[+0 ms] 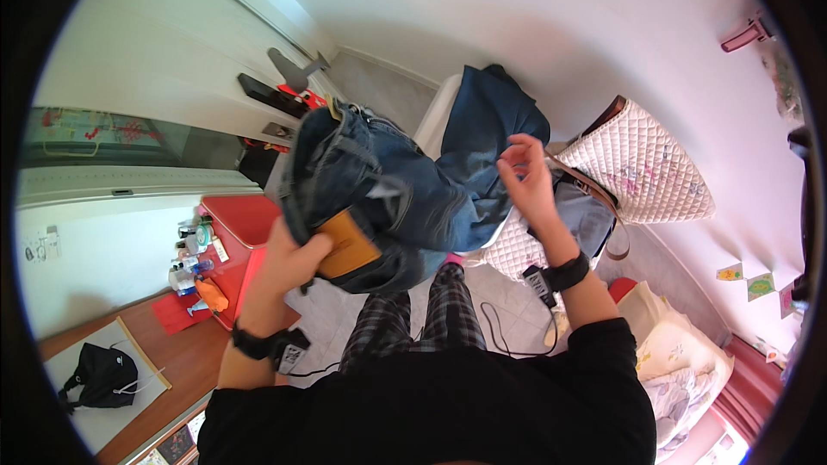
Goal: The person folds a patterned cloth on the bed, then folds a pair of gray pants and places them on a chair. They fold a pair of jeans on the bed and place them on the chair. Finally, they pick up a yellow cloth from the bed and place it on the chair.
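A pair of blue jeans (413, 185) hangs in front of me, its waistband end toward my left and its legs stretching away to the right. My left hand (293, 251) is closed on the waistband, the thumb beside a tan patch (347, 244). At the other end, my right hand (527, 179) is loosely bent with the fingers apart, over or beside the denim leg; nothing shows in it. Darker blue cloth (491, 112) drapes over a white surface (437, 112) behind the jeans; where one fabric ends and the other begins is hard to tell.
A quilted cream bag (646, 164) with a brown strap leans right of the jeans. Grey-blue cloth (582, 215) lies beside it. On the left, a wooden desk (172, 362) bears a red box (250, 220), small bottles and a black cloth item (103, 375). A thin cable (495, 327) crosses the floor.
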